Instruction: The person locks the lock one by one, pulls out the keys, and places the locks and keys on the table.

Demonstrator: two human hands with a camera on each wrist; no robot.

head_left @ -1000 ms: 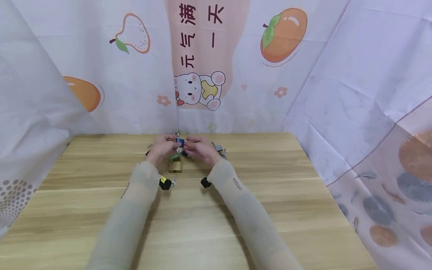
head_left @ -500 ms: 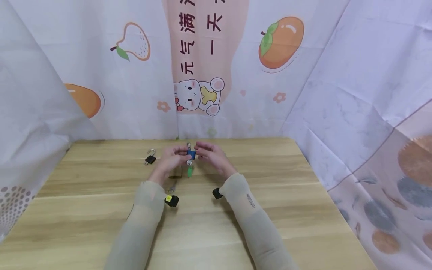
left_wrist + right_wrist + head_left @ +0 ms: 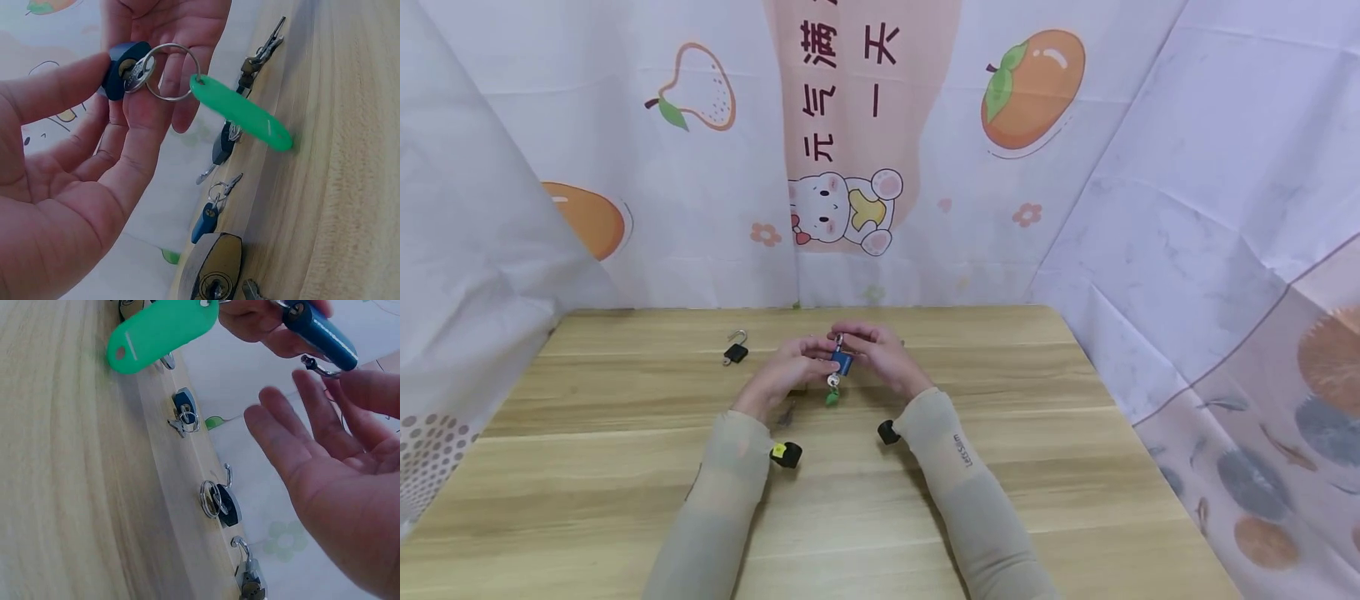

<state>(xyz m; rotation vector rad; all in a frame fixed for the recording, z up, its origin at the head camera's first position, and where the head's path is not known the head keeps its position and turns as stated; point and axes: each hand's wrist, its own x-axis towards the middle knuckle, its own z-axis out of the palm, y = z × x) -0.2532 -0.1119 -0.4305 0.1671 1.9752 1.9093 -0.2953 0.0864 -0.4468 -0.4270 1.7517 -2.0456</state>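
Observation:
My left hand (image 3: 790,369) pinches a small blue padlock (image 3: 117,80) between thumb and fingers, above the table. A key (image 3: 139,76) sits in its keyhole, and a green plastic key tag (image 3: 244,112) hangs from the key's ring. The padlock's shackle (image 3: 320,367) sticks out toward my right hand (image 3: 337,469), its notched free end showing. My right fingers are extended behind the shackle and loosely spread, with the thumb tip right at it.
A black padlock (image 3: 736,352) with its shackle raised lies at the left of the wooden table (image 3: 1000,417). A large brass padlock (image 3: 215,265) and another blue padlock (image 3: 206,222) sit below the hands. Farther right are a dark padlock (image 3: 228,505) and a grey one (image 3: 251,581).
Both hands have moved right and nearer with the blue padlock, uncovering the black padlock at the left. My right fingertips have come from beside the padlock to its shackle.

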